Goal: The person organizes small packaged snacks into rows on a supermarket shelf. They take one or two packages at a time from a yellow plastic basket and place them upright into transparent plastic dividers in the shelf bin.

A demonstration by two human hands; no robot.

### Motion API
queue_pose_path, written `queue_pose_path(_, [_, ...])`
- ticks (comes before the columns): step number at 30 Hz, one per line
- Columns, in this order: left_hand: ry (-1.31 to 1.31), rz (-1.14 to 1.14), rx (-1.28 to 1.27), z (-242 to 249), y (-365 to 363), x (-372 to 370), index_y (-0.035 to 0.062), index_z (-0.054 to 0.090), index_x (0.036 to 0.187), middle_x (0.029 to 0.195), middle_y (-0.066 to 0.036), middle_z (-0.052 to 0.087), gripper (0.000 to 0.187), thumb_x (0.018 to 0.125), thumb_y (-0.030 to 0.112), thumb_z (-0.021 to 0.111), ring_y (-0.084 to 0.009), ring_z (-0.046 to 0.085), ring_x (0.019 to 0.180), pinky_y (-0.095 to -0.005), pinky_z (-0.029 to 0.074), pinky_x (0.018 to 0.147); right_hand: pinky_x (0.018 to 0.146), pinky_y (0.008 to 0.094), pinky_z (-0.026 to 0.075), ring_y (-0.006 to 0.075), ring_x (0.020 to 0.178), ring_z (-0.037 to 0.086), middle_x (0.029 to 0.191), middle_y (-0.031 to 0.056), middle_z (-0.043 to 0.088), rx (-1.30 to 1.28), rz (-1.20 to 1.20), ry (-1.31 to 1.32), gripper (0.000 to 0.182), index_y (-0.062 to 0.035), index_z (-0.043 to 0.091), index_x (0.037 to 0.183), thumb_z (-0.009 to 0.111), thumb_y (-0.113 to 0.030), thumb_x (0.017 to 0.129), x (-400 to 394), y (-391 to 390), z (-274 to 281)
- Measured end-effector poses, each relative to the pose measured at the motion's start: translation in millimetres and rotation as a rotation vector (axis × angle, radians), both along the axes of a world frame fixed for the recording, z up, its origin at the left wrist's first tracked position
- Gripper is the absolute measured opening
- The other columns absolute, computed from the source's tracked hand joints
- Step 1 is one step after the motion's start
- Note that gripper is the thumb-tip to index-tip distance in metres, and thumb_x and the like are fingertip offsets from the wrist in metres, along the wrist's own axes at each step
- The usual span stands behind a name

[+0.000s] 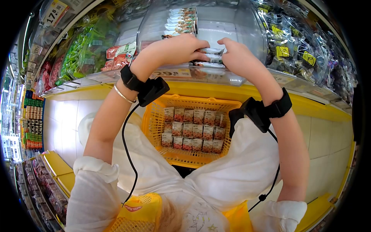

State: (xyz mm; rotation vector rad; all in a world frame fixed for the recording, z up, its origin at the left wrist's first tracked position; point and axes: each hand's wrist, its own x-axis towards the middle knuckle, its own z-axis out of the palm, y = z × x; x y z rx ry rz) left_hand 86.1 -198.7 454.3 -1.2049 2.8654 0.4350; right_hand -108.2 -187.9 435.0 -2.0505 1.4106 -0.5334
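Small shiny packets (213,58) stand in a short row at the front of a clear shelf bin (232,34). My left hand (185,47) curls round their left ends, its fingers bent over and between the packets. From the other side my right hand (239,56) grips their right ends, thumb raised and the other fingers partly hidden. Behind my left hand another row of small packets (181,20) runs back into the bin. Below, between my knees, a yellow basket (154,116) holds several neat rows of small red-and-white packets (198,129).
Green bagged goods (91,44) and red packs (118,56) lie left of the bin; dark bags with yellow labels (288,46) fill the right side. A price tag (172,73) sits on the shelf's front lip. Cables hang from both wrist-mounted devices (154,91). More stocked shelves (36,185) stand lower left.
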Motion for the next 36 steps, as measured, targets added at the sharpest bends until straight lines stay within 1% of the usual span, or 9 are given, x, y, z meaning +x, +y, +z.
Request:
queue_pose_path(7, [0.012, -0.027, -0.053, -8.6, -2.7, 3.5, 0.0016, 0.055, 0.106, 0.085, -0.019, 0.059, 0.03, 0.091, 0.028, 0.052, -0.0377, 0.054, 0.083, -0.0434, 0.043, 0.074, 0.077, 0.048, 0.047, 0.0439, 0.082, 0.06, 0.09, 0.0285, 0.062, -0.394, 0.097, -0.085, 0.029, 0.005, 0.059, 0.098, 0.046, -0.016, 0.083, 6.4, 6.0, -16.5])
queue_pose_path(12, [0.172, -0.098, -0.051, -17.0, -8.5, 13.6, 0.0041, 0.056, 0.108, 0.092, -0.016, 0.06, 0.026, 0.092, 0.023, 0.05, -0.0345, 0.054, 0.092, -0.0392, 0.042, 0.084, 0.081, 0.0451, 0.047, 0.0403, 0.086, 0.06, 0.093, 0.0262, 0.062, -0.241, 0.171, 0.082, 0.035, 0.0039, 0.061, 0.095, 0.041, -0.023, 0.086, 6.9, 0.9, -10.6])
queue_pose_path(15, [0.268, -0.151, -0.649, 23.8, 33.5, -2.8, 0.0011, 0.058, 0.105, 0.093, -0.012, 0.064, 0.019, 0.091, 0.011, 0.05, -0.031, 0.059, 0.088, -0.0345, 0.045, 0.08, 0.082, 0.0439, 0.047, 0.0407, 0.086, 0.059, 0.09, 0.0249, 0.062, -0.285, 0.186, 0.071, 0.037, 0.0039, 0.062, 0.091, 0.039, -0.025, 0.088, 8.4, -1.9, -18.9])
queue_pose_path(20, [0.455, 0.005, -0.101, 43.1, 133.5, -39.4, 0.0011, 0.057, 0.091, 0.08, -0.01, 0.061, 0.015, 0.079, -0.002, 0.049, -0.0208, 0.061, 0.071, -0.0285, 0.048, 0.07, 0.081, 0.0482, 0.043, 0.0441, 0.086, 0.056, 0.087, 0.0288, 0.06, -0.214, 0.295, 0.094, 0.033, 0.0053, 0.058, 0.082, 0.036, -0.02, 0.087, 7.4, -4.1, -14.4])
queue_pose_path(23, [0.096, -0.044, 0.285, -35.7, 146.7, -64.2, 0.0024, 0.059, 0.081, 0.079, -0.017, 0.061, 0.013, 0.083, 0.013, 0.052, -0.0372, 0.059, 0.074, -0.0441, 0.048, 0.066, 0.082, 0.0477, 0.043, 0.0443, 0.088, 0.055, 0.089, 0.029, 0.06, -0.164, 0.3, 0.071, 0.035, 0.006, 0.058, 0.084, 0.036, -0.021, 0.087, 5.3, 1.7, -5.3])
queue_pose_path(27, [-0.158, 0.202, 0.725, -271.5, 140.0, -75.9, -0.0028, 0.064, 0.083, 0.075, -0.025, 0.06, 0.025, 0.085, 0.021, 0.055, -0.0415, 0.059, 0.072, -0.0481, 0.048, 0.068, 0.084, 0.0472, 0.043, 0.0448, 0.089, 0.055, 0.089, 0.0295, 0.06, -0.187, 0.269, 0.091, 0.036, 0.0072, 0.058, 0.085, 0.035, -0.021, 0.087, 8.2, -2.0, -14.2])
queue_pose_path(28, [-0.355, 0.033, 0.416, -359.8, 153.9, -66.5, -0.0119, 0.057, 0.102, 0.103, -0.027, 0.056, 0.053, 0.084, 0.037, 0.062, -0.0342, 0.057, 0.087, -0.0442, 0.051, 0.073, 0.084, 0.0472, 0.043, 0.0448, 0.089, 0.055, 0.089, 0.0295, 0.06, -0.189, 0.269, 0.09, 0.036, 0.0072, 0.058, 0.085, 0.035, -0.021, 0.087, 8.3, -1.3, -12.8])
queue_pose_path(32, [-0.356, 0.572, 0.366, -438.9, 189.8, -92.9, -0.0121, 0.039, 0.124, 0.12, -0.027, 0.046, 0.072, 0.083, 0.042, 0.063, -0.0321, 0.054, 0.097, -0.0395, 0.05, 0.081, 0.084, 0.0471, 0.043, 0.0443, 0.089, 0.056, 0.089, 0.0303, 0.059, -0.156, 0.264, 0.082, 0.038, 0.0087, 0.059, 0.086, 0.035, -0.021, 0.088, 8.3, 2.5, -9.1])
queue_pose_path(36, [-0.156, 0.9, 0.273, -416.7, 203.9, -121.0, -0.0103, 0.043, 0.114, 0.116, -0.028, 0.046, 0.054, 0.081, 0.024, 0.067, -0.031, 0.055, 0.096, -0.0335, 0.052, 0.075, 0.079, 0.0463, 0.046, 0.0416, 0.088, 0.058, 0.088, 0.0299, 0.06, -0.33, 0.438, 0.226, 0.033, 0.0072, 0.059, 0.091, 0.038, -0.017, 0.087, 5.9, -4.2, -17.3])
